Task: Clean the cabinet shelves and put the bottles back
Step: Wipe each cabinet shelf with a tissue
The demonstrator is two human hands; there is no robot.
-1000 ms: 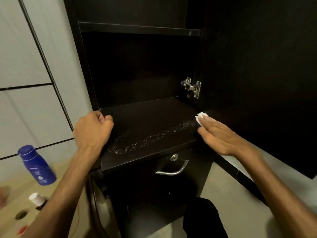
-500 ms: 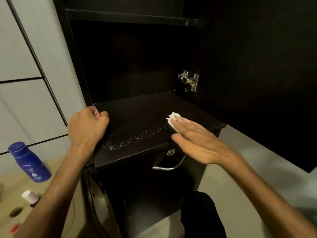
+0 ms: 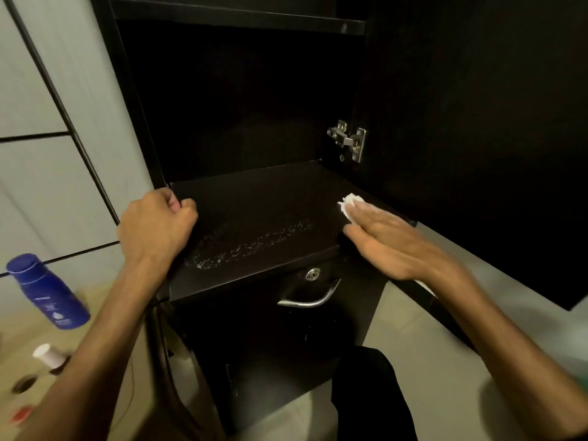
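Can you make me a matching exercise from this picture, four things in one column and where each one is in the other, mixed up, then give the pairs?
Things:
1. white wipe
2. blue bottle
3. metal hinge
4. left hand

Places:
A. on the cabinet's inner right wall, above the shelf
B. at the shelf's front left corner
C. under the right hand's fingers at the shelf's right end
D. outside the cabinet, on the tan surface at lower left

Pairs: 1-C, 2-D, 3-A, 4-B

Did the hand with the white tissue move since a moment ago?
Yes. The right hand pressing the white tissue slid back to the right along the shelf, ending up closer to the metal hinge.
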